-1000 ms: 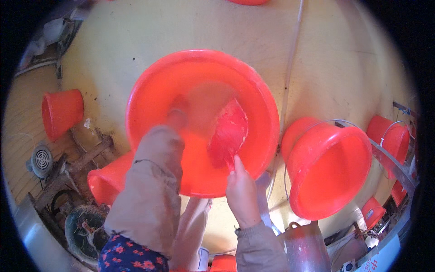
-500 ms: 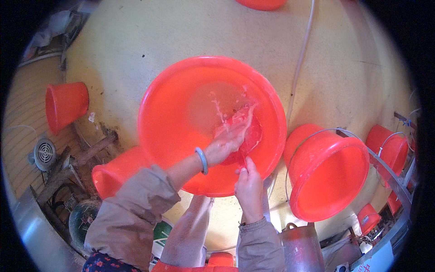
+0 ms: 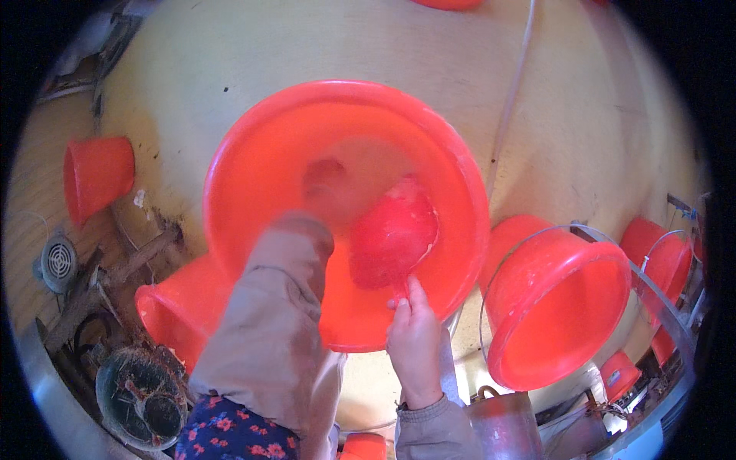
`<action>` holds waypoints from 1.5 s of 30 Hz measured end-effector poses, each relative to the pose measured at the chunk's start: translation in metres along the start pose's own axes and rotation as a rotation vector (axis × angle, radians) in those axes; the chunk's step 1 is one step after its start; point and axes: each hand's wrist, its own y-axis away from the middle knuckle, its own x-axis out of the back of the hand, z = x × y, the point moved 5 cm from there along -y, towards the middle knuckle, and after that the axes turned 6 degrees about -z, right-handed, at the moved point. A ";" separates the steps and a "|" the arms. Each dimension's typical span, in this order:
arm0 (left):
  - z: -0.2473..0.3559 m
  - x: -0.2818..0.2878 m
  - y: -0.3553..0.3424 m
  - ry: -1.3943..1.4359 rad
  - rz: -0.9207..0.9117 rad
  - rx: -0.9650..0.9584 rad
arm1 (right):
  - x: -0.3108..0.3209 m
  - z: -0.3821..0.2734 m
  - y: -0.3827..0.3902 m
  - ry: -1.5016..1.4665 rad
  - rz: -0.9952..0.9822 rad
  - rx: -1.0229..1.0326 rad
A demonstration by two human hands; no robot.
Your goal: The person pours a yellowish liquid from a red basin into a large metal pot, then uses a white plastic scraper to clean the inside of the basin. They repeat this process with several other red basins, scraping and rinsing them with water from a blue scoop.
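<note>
My right hand (image 3: 414, 345) grips the short handle of a red plastic scoop (image 3: 395, 234) inside a large red basin (image 3: 257, 146). Whitish wet residue clings to the scoop's edge and bowl. My left arm reaches into the basin to the left of the scoop. The left hand (image 3: 328, 195) is smeared by motion, so its fingers do not show. A dull pinkish-brown patch (image 3: 376, 157) lies around and beyond that hand at the basin's bottom.
A red bucket with a wire handle (image 3: 556, 314) leans at the right. Another red bucket (image 3: 180, 303) lies close at the basin's left. A metal pot (image 3: 506, 425) stands at the lower right. Machine parts (image 3: 142, 399) fill the lower left. A pale hose (image 3: 512, 100) crosses the floor.
My left hand has moved left, away from the scoop, and deeper into the basin. The splash over the scoop is gone. My right hand still holds the handle.
</note>
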 end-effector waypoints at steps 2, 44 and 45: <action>0.001 -0.003 -0.011 -0.009 -0.032 -0.002 | 0.000 -0.001 -0.001 0.058 0.041 0.071; 0.145 0.005 0.176 -0.010 -0.052 -0.542 | -0.004 -0.017 0.005 0.188 0.112 0.087; 0.152 0.009 0.182 -0.077 0.029 -0.574 | -0.004 -0.016 0.005 0.190 0.102 0.080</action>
